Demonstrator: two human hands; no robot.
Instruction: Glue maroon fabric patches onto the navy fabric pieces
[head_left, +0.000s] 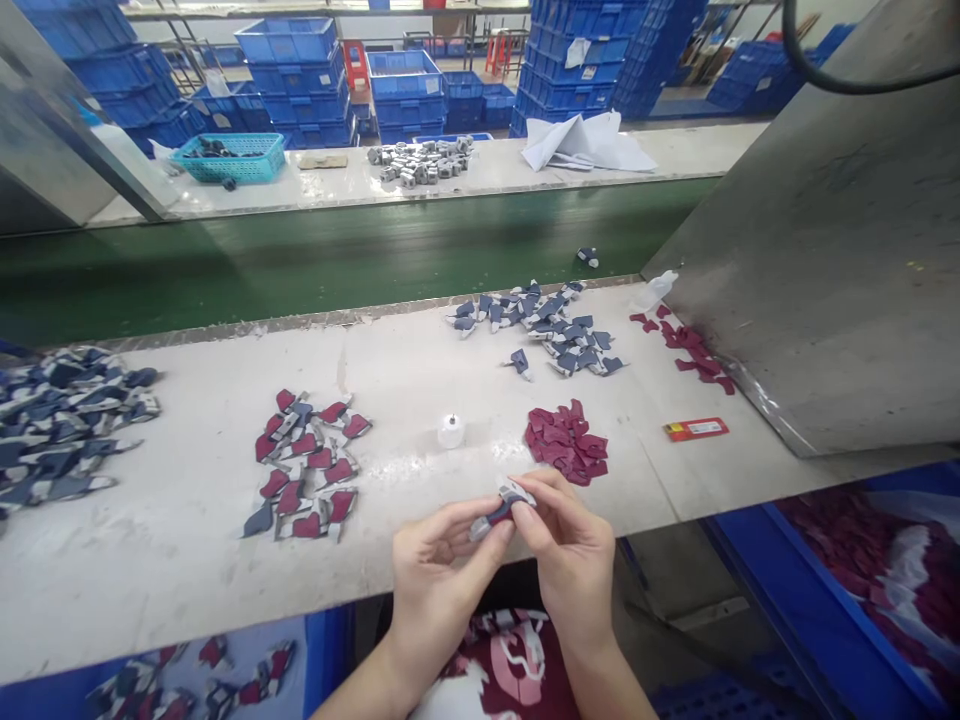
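Note:
Close to the table's front edge, my left hand (442,560) and my right hand (566,545) are both closed on one small grey and dark blue plastic part (504,503). Fingers of both hands cover some of it, and a bit of dark red shows at its lower side. Just beyond my hands lies a pile of dark red plastic pieces (566,440). A small white round fixture with a pin (451,431) stands on the table to the left of that pile. Further left is a group of grey parts with dark red pieces on them (307,465).
Blue-grey parts lie in a heap (555,325) at the back and another (60,420) at far left. A red packet (696,429) is right, near a slanted metal panel (840,250). Behind runs a green belt (360,260). Blue bins (750,560) flank me below.

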